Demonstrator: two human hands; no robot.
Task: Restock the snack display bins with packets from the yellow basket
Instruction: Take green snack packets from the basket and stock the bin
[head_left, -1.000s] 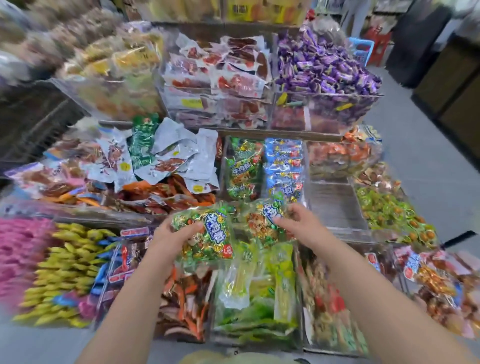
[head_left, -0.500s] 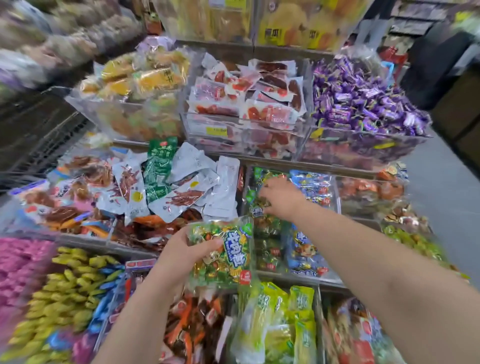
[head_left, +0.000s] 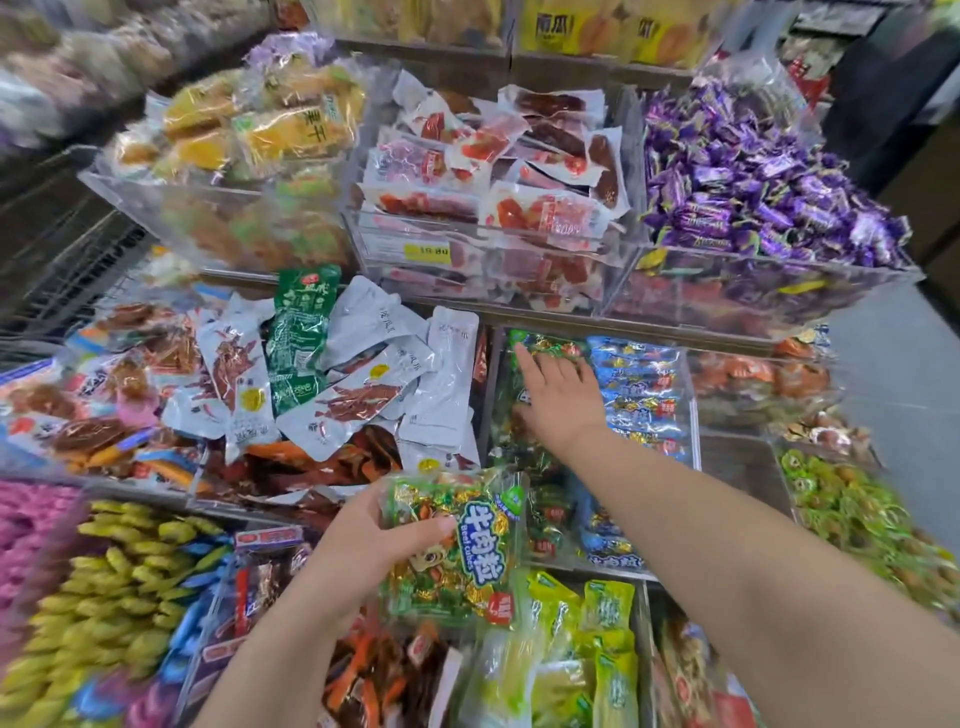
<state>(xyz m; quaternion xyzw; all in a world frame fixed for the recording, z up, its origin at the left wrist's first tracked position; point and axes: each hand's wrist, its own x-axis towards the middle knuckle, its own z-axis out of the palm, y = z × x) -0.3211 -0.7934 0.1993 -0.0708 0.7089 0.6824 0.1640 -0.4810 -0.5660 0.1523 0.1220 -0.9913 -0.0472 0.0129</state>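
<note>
My left hand (head_left: 363, 545) grips a green beef-cube packet (head_left: 457, 551) by its left edge, above the lower front bins. My right hand (head_left: 558, 395) reaches forward into the clear middle-row bin (head_left: 693, 395). Its fingers lie straight on the green packets (head_left: 524, 415) stacked in the bin's left half. Blue packets (head_left: 641, 395) fill the right half. The yellow basket is out of view.
White and green pouches (head_left: 353, 374) fill the bin to the left. Above stand clear bins of purple sweets (head_left: 753, 187), red-and-white packs (head_left: 498, 176) and yellow packs (head_left: 260, 124). Yellow sweets (head_left: 104, 587) and light green packs (head_left: 582, 649) lie in the front row.
My right hand carried a green packet forward into the middle bin and now lies flat on the stack there. My left hand kept its packet and the view moved closer.
</note>
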